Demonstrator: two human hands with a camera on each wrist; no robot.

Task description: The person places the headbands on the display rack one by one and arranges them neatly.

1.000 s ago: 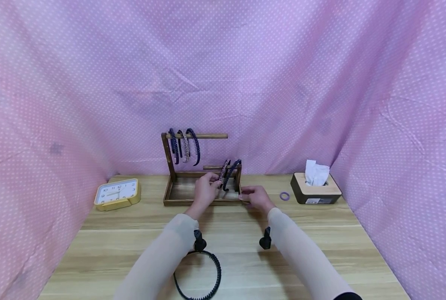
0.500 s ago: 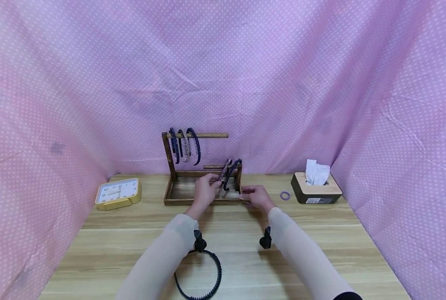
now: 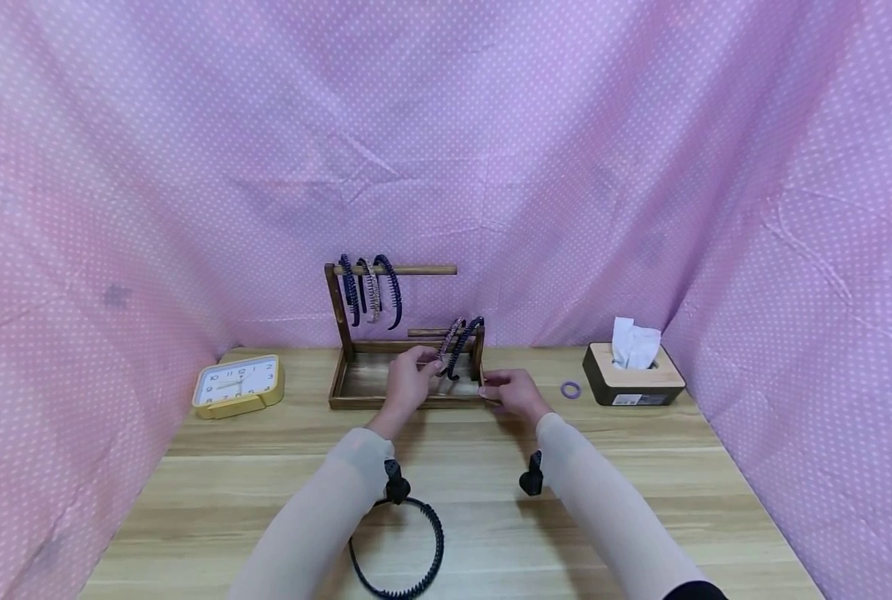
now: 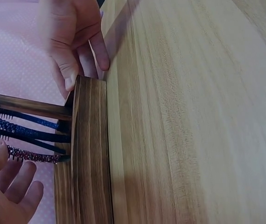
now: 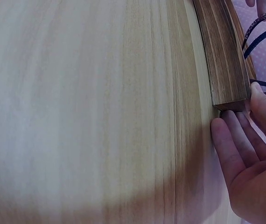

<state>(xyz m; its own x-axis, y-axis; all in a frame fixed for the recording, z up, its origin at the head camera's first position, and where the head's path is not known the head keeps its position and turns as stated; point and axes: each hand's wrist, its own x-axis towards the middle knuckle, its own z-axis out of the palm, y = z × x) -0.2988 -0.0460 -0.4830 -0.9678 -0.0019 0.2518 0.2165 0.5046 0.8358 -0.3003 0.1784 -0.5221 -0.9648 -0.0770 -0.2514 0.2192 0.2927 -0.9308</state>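
A dark wooden headband rack (image 3: 397,402) with a shallow tray stands at the back of the table. From its low right bar hang a pinkish glittery headband (image 3: 449,337) and a dark blue headband (image 3: 463,348). My left hand (image 3: 408,382) pinches the lower part of the glittery headband between thumb and fingers, seen from close by in the left wrist view. My right hand (image 3: 517,393) grips the tray's right end, its thumb (image 5: 260,95) over the top edge and its fingers outside the wall. The upper bar (image 3: 427,270) carries several toothed headbands (image 3: 388,287) at its left part.
A round black toothed headband (image 3: 437,546) lies near the front, partly under the left forearm. A yellow clock (image 3: 239,387) stands left of the rack. To the right are a purple ring (image 3: 570,390) and a tissue box (image 3: 633,379). Pink dotted cloth (image 3: 446,167) hangs behind.
Both hands stay almost where they were, at the glittery headband and the tray's right end. The view has shifted very slightly; the rack and the headbands show no clear movement.
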